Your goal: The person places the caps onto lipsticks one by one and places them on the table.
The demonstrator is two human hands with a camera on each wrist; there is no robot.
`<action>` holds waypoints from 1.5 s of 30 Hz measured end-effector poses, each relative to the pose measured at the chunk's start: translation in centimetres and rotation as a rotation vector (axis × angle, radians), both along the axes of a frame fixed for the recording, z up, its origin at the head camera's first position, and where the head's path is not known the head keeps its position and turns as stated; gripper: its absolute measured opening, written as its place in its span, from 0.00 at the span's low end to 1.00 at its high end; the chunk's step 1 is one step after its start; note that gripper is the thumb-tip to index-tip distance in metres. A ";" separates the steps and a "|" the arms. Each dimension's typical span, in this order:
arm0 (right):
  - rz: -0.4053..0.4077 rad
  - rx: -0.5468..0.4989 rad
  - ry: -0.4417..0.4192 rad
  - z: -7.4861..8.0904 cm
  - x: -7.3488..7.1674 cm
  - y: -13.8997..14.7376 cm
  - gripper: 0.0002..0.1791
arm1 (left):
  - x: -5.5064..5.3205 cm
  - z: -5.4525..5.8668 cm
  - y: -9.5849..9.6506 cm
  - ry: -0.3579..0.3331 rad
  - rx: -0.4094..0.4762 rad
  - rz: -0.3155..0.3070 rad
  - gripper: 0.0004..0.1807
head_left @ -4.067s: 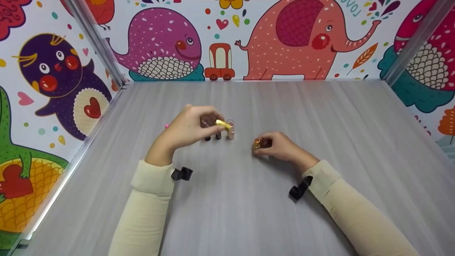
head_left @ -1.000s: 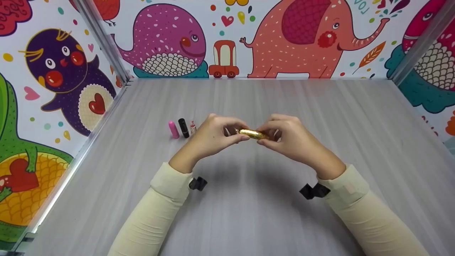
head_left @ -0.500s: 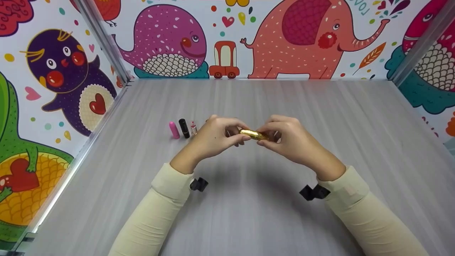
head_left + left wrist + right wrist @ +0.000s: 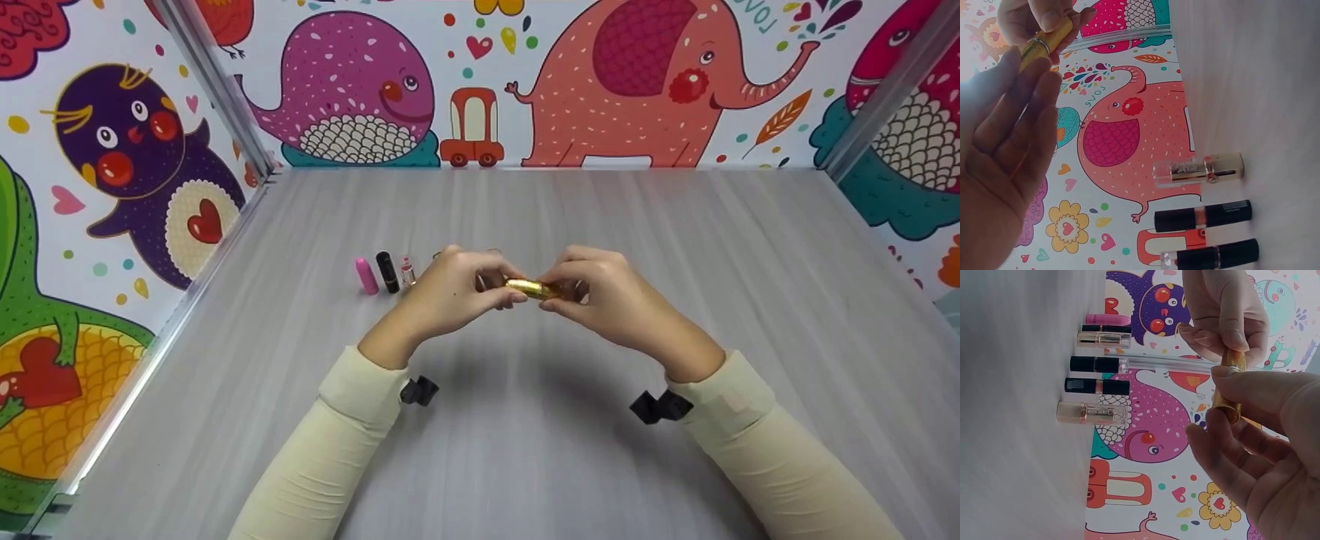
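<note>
A shiny gold lipstick tube [image 4: 527,289] is held level above the table, between my two hands. My left hand [image 4: 454,292] pinches one end with thumb and fingers, and my right hand [image 4: 615,300] grips the other. A ring shows around the middle of the gold lipstick [image 4: 1043,44] in the left wrist view; its two parts meet there. The right wrist view shows the round end of the lipstick [image 4: 1229,408] under my right thumb.
Several lipsticks stand in a row behind my left hand: a pink one [image 4: 367,276], a black one [image 4: 387,271], a clear-topped one [image 4: 407,271], and others partly hidden. In the right wrist view, a beige one with a clear cap [image 4: 1092,413] ends the row. Printed panels border the table.
About four seconds ago my hands were apart, each with a gold piece. They have come together, and the gold pieces now meet end to end. In the last second the hands barely shift.
</note>
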State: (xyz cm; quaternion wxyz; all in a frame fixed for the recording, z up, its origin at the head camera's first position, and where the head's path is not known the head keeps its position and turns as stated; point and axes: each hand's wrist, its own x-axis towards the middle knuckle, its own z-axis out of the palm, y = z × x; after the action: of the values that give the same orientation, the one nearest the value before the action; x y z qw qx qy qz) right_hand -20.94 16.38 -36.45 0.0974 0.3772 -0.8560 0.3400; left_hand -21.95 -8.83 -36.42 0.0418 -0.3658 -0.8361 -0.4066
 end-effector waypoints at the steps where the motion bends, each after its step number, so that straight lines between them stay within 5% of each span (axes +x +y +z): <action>1: 0.002 -0.002 -0.001 0.0 0.0 0.0 0.12 | 0.0 0.0 0.0 0.002 -0.002 0.002 0.10; 13: 0.011 -0.017 0.025 0.0 -0.2 0.1 0.11 | -0.1 -0.1 0.2 0.046 0.004 -0.005 0.08; 22: -0.014 0.005 -0.014 0.3 -0.6 0.7 0.11 | -0.3 -0.3 0.2 0.086 -0.009 0.070 0.08; 36: -0.127 0.049 -0.013 0.8 -0.8 1.6 0.11 | -1.6 -2.1 0.0 0.139 -0.168 0.224 0.09; 45: -0.329 0.174 -0.101 0.7 -2.3 3.5 0.30 | -2.0 -2.6 0.2 0.212 -0.190 0.221 0.09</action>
State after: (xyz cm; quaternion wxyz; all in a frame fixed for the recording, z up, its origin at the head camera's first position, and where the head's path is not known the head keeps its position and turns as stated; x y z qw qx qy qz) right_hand -23.25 19.88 -35.77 0.0756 0.2215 -0.9361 0.2627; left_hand -23.91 -8.64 -39.00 0.1395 -0.3151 -0.8967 -0.2779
